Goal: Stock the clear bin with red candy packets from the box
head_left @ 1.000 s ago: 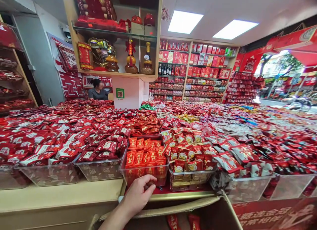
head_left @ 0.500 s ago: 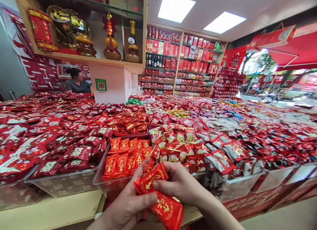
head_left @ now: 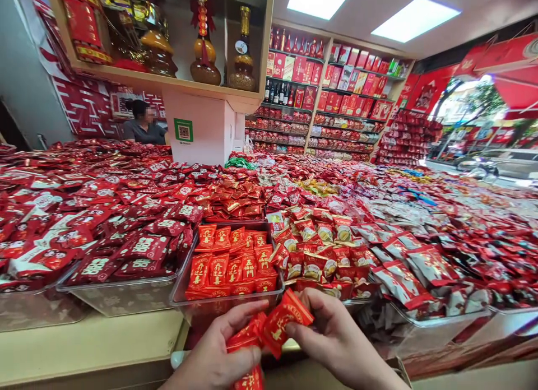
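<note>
My left hand is closed round red candy packets with gold lettering, one end poking out below the thumb. Between the thumb and fingers of my right hand is another red candy packet, its left edge against those in my left hand. How many packets the left hand has cannot be made out. Just beyond both hands stands a clear plastic bin of matching red packets, standing in rows. To its right lie red and gold packets with a round fruit picture.
Bins of dark red packets stand to the left, red and white packets to the right. A cabinet with gourd-shaped bottles overhangs at upper left. Behind the heaps, a person is at the back left. A cardboard box edge shows below.
My hands have drawn slightly apart. The right hand has moved right with one packet, while the left keeps others turned lower. The view has shifted, so the shop appears further right.
</note>
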`<state>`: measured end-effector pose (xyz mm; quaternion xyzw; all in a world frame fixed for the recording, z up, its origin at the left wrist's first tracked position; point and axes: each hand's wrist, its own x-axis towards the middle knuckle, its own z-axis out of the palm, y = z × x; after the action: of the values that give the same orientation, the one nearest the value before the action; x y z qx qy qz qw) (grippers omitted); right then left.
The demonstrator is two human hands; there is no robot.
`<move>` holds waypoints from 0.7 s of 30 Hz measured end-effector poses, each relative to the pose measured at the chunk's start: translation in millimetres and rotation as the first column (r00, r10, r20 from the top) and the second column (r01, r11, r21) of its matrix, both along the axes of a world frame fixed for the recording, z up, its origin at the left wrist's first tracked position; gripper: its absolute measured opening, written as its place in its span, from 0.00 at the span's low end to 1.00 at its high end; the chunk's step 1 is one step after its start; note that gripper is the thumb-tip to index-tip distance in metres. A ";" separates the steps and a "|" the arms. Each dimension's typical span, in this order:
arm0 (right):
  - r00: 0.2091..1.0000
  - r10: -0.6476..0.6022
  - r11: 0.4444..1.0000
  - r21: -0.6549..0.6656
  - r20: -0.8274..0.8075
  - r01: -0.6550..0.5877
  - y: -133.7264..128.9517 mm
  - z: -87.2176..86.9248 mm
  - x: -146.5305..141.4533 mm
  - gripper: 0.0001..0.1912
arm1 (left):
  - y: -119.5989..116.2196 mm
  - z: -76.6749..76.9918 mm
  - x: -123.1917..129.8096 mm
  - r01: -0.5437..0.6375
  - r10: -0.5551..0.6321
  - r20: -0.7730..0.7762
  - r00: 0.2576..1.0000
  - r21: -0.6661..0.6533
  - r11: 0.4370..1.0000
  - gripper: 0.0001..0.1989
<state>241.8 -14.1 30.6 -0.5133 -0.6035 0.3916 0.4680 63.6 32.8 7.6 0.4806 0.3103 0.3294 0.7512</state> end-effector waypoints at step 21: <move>0.971 -0.221 0.959 0.200 0.085 0.201 34.8 40.6 -9.1 0.13 | -2.7 -15.1 -0.7 -0.089 0.093 -0.058 0.994 0.068 0.994 0.21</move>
<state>232.7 20.7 71.2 -0.5480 -0.6039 0.2520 0.5210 62.9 30.1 -7.5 0.5001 0.3440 0.3584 0.7093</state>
